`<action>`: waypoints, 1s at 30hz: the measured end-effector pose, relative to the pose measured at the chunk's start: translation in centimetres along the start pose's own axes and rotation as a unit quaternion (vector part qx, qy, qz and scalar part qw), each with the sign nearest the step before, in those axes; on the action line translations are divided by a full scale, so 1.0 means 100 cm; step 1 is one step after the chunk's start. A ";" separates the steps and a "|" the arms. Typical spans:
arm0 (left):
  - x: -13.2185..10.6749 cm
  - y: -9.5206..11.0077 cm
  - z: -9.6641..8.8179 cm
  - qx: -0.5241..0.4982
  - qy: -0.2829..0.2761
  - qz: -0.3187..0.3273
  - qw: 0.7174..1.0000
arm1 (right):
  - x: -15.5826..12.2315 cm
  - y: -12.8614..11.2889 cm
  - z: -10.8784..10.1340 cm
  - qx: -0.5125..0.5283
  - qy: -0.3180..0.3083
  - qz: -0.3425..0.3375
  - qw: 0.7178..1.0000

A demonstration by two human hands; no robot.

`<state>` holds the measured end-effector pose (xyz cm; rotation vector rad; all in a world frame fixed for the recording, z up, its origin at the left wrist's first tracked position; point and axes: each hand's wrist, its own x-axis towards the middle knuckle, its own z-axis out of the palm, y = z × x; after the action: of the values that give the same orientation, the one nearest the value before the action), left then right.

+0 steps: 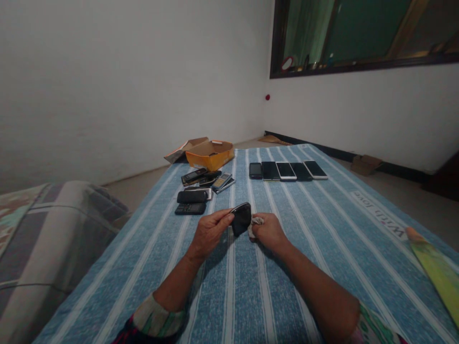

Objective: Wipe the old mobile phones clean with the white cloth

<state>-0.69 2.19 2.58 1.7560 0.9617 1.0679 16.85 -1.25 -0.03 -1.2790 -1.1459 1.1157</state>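
My left hand [211, 231] pinches the left edge of a dark mobile phone [241, 219], held tilted above the striped cloth. Bunched in my right hand [269, 232] is a pale cloth [255, 226], close against the phone's right edge; whether it touches cannot be made out. Beyond my left hand lies a loose pile of older phones, among them a black keypad phone [190, 209] and a grey one [222, 181]. Farther off to the right, several phones lie side by side in a row, including a white-edged phone [286, 171].
An open orange cardboard box [210, 156] stands at the far left end of the blue striped tablecloth [287, 286]. A yellow-green object [435, 272] lies along the right edge. To the left is a fabric-covered surface [53, 248] with a cable across it. Walls rise behind.
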 end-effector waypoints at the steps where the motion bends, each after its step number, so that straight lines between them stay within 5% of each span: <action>1: 0.000 0.000 0.000 0.000 0.003 -0.002 1.000 | 0.000 0.000 0.000 0.006 0.002 -0.002 1.000; 6: 0.000 0.002 0.000 0.001 0.012 -0.002 1.000 | -0.001 -0.001 0.002 0.025 0.045 -0.060 0.997; 12: 0.001 -0.002 0.000 -0.006 0.020 -0.016 1.000 | 0.001 0.002 0.003 0.033 0.006 0.024 0.999; 20: 0.000 -0.003 0.001 -0.019 0.019 -0.003 1.000 | -0.002 -0.005 0.002 0.042 0.036 -0.057 0.997; 25: 0.001 -0.007 0.001 -0.029 0.022 -0.003 0.999 | 0.000 -0.001 0.001 0.036 0.003 -0.018 0.999; 30: 0.000 -0.003 0.002 -0.033 0.022 -0.008 0.999 | -0.005 -0.011 0.000 0.029 0.057 -0.075 0.995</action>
<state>-0.55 2.26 2.25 1.6747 0.9552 1.1202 16.80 -1.74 1.12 -1.1762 -1.0978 0.9464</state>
